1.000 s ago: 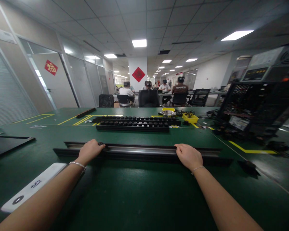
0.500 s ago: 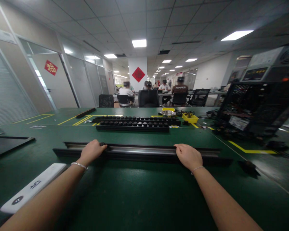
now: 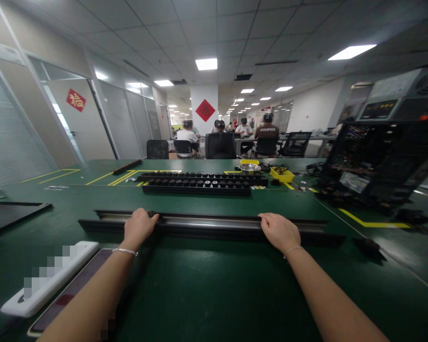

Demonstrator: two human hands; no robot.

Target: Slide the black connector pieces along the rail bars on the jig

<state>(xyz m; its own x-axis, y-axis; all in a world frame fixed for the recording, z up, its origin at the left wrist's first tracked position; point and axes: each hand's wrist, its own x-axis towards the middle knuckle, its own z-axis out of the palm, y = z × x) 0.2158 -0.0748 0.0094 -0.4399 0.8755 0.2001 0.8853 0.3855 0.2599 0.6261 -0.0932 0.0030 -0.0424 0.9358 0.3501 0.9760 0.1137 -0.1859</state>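
Note:
A long dark metal rail (image 3: 210,224) lies crosswise on the green table (image 3: 207,289) in front of me. My left hand (image 3: 138,226) rests on the rail left of its middle, fingers curled over the far edge. My right hand (image 3: 278,231) grips the rail further right, fingers also bent over it. Both forearms reach forward from the bottom of the view, each with a thin bracelet at the wrist.
Two black racks (image 3: 199,183) of small parts lie behind the rail. A yellow tray (image 3: 281,175) and a metal bowl (image 3: 249,167) stand beyond them. A black open frame (image 3: 381,161) fills the right. A white block (image 3: 50,278) and a phone (image 3: 71,289) lie at my left. People sit at far desks.
My left forearm has shifted right, uncovering a phone beside the white block. The left hand slid slightly right along the rail. The right hand and the rail have stayed put.

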